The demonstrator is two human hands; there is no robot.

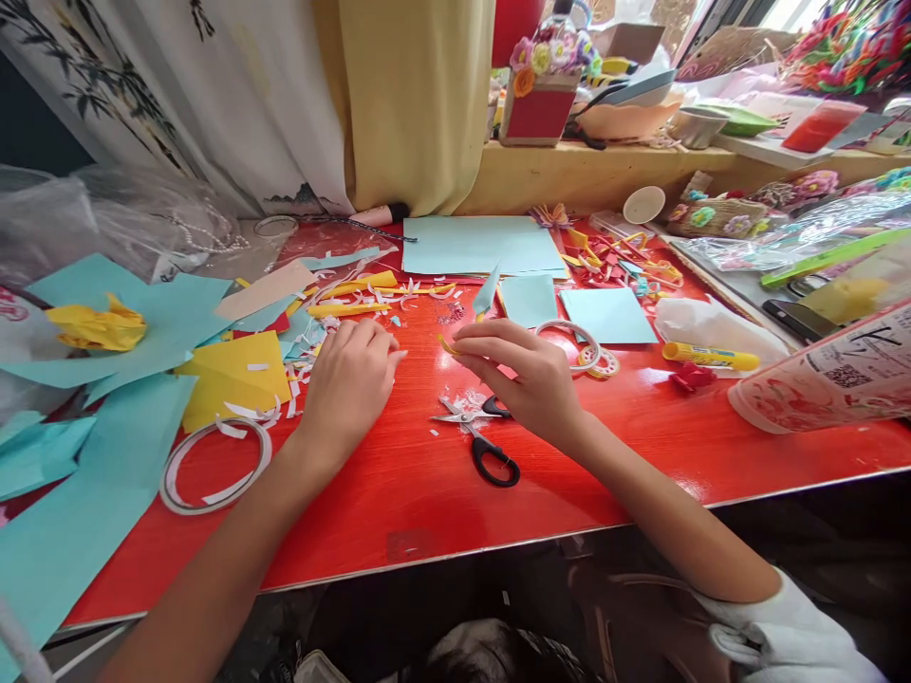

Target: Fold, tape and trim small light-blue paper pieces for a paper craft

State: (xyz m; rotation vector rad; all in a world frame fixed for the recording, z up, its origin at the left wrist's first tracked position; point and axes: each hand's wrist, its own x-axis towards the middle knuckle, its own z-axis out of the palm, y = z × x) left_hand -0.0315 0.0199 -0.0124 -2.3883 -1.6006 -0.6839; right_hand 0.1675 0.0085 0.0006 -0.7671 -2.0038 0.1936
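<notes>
My right hand pinches a small yellow paper strip between thumb and fingers, above the red table. My left hand is closed, its fingertips together beside the paper scraps; whatever it may hold is hidden. Between and below the hands lie opened scissors with black handles. A blue paper piece stands just beyond my right hand, near a small blue sheet. A roll of tape is partly behind my right hand.
Large blue paper petals, a yellow sheet and a tape ring lie left. Blue sheets are at the back. On the right are a glue stick, a large cup and red and yellow scraps.
</notes>
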